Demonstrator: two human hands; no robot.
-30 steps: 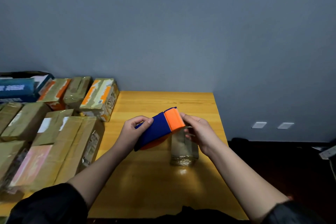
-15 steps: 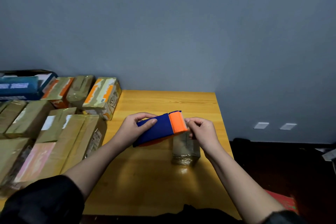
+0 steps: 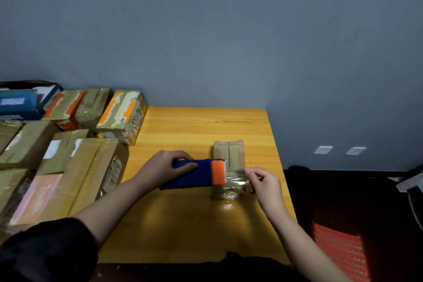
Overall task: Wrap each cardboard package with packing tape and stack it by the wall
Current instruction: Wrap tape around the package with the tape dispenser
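A small cardboard package [image 3: 229, 153] lies on the wooden table [image 3: 194, 224], right of centre. My left hand [image 3: 167, 166] grips a blue tape dispenser [image 3: 194, 175] with an orange cutter end, held level just left of the package. My right hand [image 3: 263, 182] pinches the free end of clear packing tape [image 3: 235, 179], which is stretched from the cutter across the near part of the package. The tape roll itself is hidden inside the dispenser.
Several taped cardboard boxes [image 3: 68, 167] fill the left side of the table, some stacked against the grey wall [image 3: 206, 41]. A blue box [image 3: 18, 103] sits at far left. The table's right edge drops to a dark floor with a red mat [image 3: 338, 254].
The dispenser has lowered and turned level. My right hand has pulled a strip of tape rightward out of the cutter, across the package. The camera view has shifted, showing more of the package.
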